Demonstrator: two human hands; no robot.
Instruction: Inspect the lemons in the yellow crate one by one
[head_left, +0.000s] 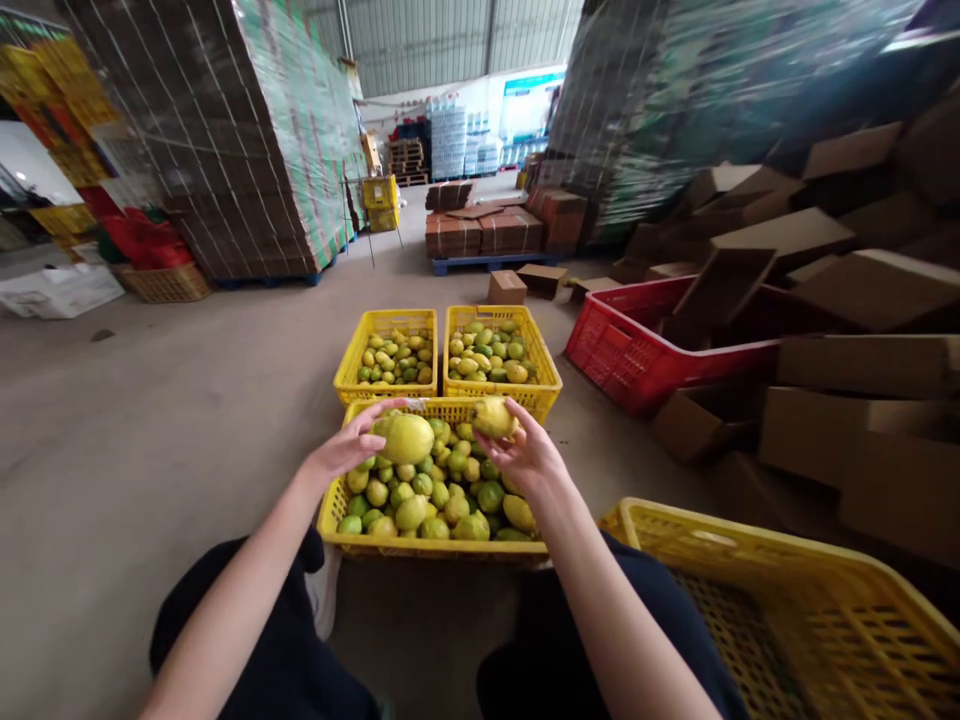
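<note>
Fruit (pixel 406 440) — above yellow crate (pixel 435 546) | grey floor (pixel 225 400) | wrapped stacks (pixel 225 130) — corrugated wall (pixel 420 50)

A warehouse or packing shed is shown by the goods stored in bulk. Cardboard boxes (pixel 862 400) are heaped in and around the red crate (pixel 621 345). To its left, yellow-green fruit (pixel 411 513) is held in yellow crates (pixel 435 547) set on a bare floor (pixel 225 400). Beyond the red crate, bundled cardboard (pixel 454 238) is stacked on a blue pallet (pixel 491 264), overlooked by tall film-wrapped stacks (pixel 622 120) and ribbed metal sheeting (pixel 420 45).
</note>
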